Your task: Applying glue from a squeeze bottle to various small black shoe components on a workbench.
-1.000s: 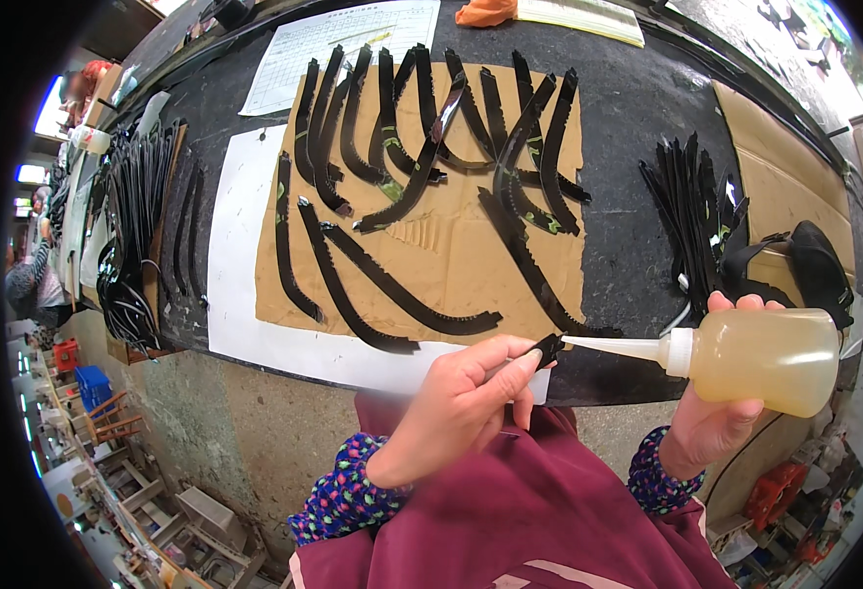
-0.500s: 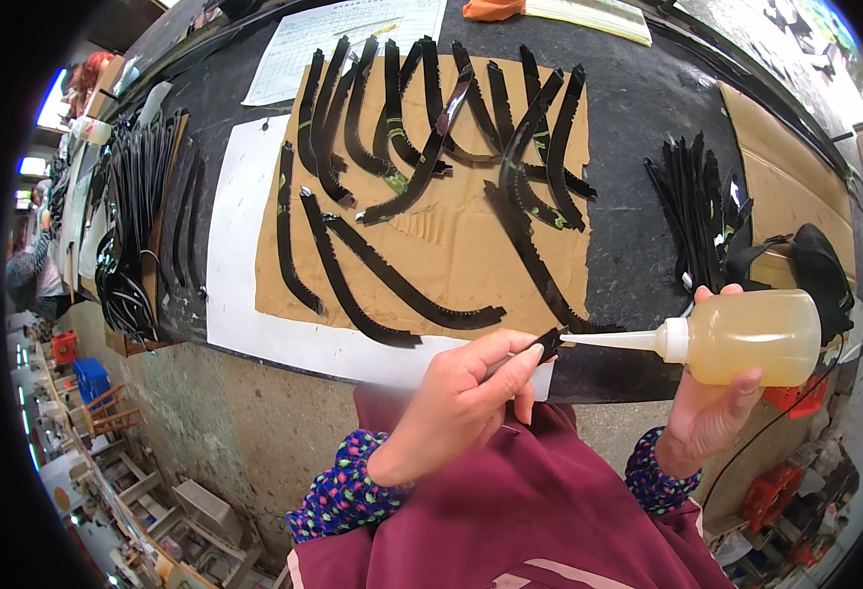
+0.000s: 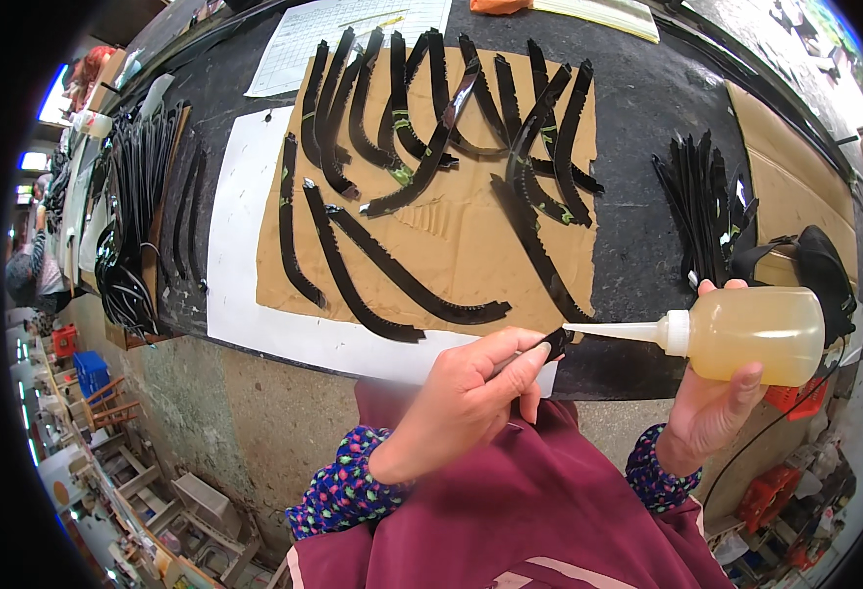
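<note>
Beyond both hands lay the cardboard sheet (image 3: pixel 470 245). Right hand (image 3: pixel 711 412) gripped a squeeze bottle (image 3: pixel 750 334), nozzle lying leftward, its tip touching the small black piece (image 3: pixel 555 342) pinched in left hand (image 3: pixel 466 402).

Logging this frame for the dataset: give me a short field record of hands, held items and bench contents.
left hand: pinches a small black piece at fingertips
right hand: holds squeeze bottle sideways
bottle: translucent, yellowish liquid, nozzle tip at the black piece
cardboard: on dark bench, curved black strips spread on it
strip stack: right of cardboard
white sheet: under cardboard's left edge
bundle: black strips, far left
</note>
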Demonstrator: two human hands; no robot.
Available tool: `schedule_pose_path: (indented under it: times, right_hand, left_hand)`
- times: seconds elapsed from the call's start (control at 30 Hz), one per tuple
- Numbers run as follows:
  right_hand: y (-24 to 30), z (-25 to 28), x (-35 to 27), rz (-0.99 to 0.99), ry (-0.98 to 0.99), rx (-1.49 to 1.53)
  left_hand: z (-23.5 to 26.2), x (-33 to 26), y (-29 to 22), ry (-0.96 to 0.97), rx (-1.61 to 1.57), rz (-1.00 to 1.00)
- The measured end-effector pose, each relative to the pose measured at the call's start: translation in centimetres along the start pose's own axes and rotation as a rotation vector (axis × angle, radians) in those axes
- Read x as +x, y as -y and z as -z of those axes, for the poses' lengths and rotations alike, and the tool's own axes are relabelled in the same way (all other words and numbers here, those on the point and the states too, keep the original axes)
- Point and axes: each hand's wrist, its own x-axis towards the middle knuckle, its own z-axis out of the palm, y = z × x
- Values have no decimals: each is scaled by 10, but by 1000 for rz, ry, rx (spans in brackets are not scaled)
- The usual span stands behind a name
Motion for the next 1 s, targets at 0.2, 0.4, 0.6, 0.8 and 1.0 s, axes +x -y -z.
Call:
schedule_pose_path:
  times: [0.2, 0.4, 0.6, 0.8, 1.0]
  right_hand:
    - [-2, -1, 1, 17, 4, 0]
    - [-1, -2, 1, 0, 12, 2]
    - [-1, 1, 0, 3, 13, -8]
    - [-1, 2, 0, -1, 19, 5]
    - [0, 3, -2, -22, 26, 16]
  left_hand:
    - [1, 0, 1, 9, 4, -8]
    - [2, 0, 3, 9, -15, -14]
    - [2, 0, 2, 3, -25, -12]
    - [2, 1, 2, 14, -50, -7]
    - [3, 2, 3, 8, -61, -7]
